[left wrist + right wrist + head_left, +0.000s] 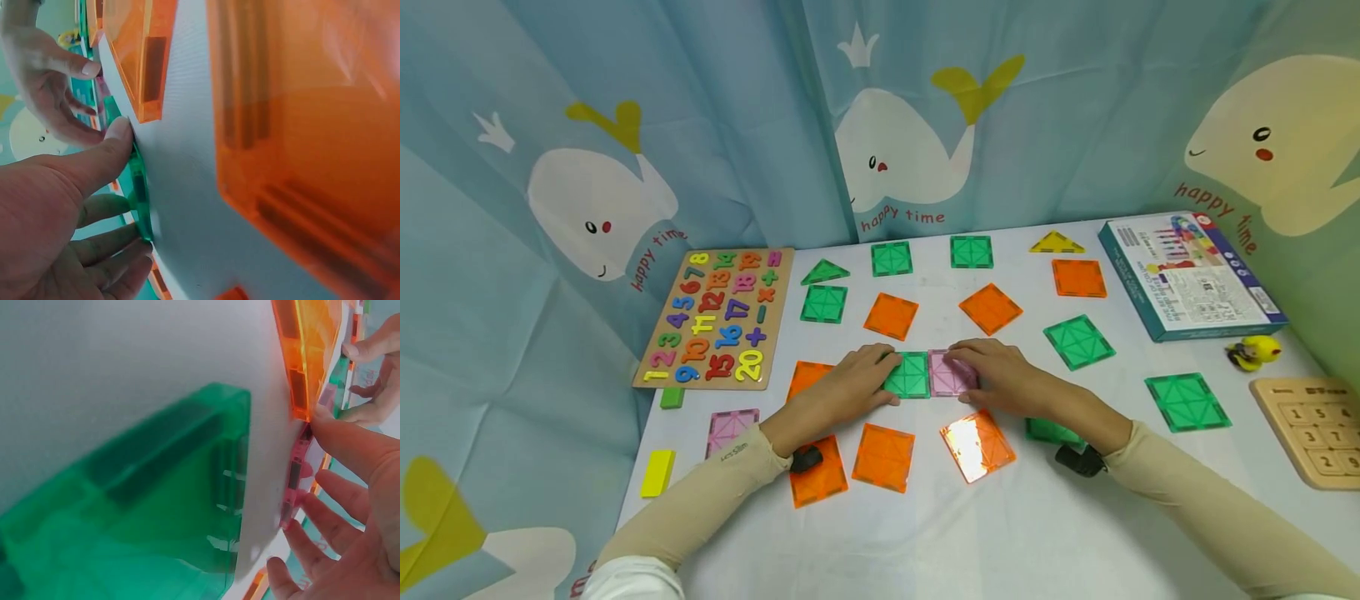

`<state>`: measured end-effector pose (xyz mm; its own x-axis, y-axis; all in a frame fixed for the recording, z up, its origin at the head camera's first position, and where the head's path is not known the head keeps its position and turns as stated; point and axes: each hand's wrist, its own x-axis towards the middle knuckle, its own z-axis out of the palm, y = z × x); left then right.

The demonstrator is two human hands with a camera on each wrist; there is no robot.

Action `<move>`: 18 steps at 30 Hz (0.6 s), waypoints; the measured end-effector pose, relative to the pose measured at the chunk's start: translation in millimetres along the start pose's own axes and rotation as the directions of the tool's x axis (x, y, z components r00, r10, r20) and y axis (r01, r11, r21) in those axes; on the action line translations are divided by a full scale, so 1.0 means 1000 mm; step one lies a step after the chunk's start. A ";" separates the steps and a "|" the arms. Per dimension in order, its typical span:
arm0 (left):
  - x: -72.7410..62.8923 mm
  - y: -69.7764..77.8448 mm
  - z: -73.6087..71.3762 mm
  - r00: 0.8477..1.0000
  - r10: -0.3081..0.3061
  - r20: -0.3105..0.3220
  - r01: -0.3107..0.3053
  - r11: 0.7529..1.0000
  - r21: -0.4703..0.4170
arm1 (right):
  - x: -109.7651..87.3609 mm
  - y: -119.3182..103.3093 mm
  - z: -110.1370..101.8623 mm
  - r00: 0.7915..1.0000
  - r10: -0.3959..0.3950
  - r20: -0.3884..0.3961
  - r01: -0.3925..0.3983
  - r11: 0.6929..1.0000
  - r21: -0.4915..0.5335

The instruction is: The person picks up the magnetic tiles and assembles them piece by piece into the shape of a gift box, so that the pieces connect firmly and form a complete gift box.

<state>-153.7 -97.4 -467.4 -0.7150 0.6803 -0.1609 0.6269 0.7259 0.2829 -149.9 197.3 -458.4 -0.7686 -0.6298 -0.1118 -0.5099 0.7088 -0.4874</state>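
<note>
Two magnetic tiles lie edge to edge on the white table in the head view: a green square tile (913,377) on the left and a pink square tile (944,375) on the right. My left hand (856,382) grips the green one by its outer side, thumb at the near edge and fingers toward the far edge. From the other side, my right hand (1003,379) holds the pink one the same way. In the right wrist view the thumb and fingers touch the rim of the pink tile (295,475). An orange tile (977,446) lies just nearer than the pair.
Several loose tiles surround the hands, among them an orange tile (883,457), a green tile (1079,342) and a yellow triangle (1057,243). A number puzzle board (778,321) lies left; a box (1195,275), a yellow toy duck (1255,353) and a wooden number board (1270,408) lie right.
</note>
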 end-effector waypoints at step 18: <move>-0.004 0.000 0.002 0.998 0.059 -0.009 -0.059 0.998 0.002 | 0.008 0.010 -0.001 1.000 -0.009 -0.020 0.010 0.999 0.037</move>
<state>-150.6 -99.7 -468.5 -0.6799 0.7207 -0.1354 0.6684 0.6850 0.2900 -161.4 199.2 -463.1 -0.7715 -0.6300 -0.0895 -0.5033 0.6902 -0.5199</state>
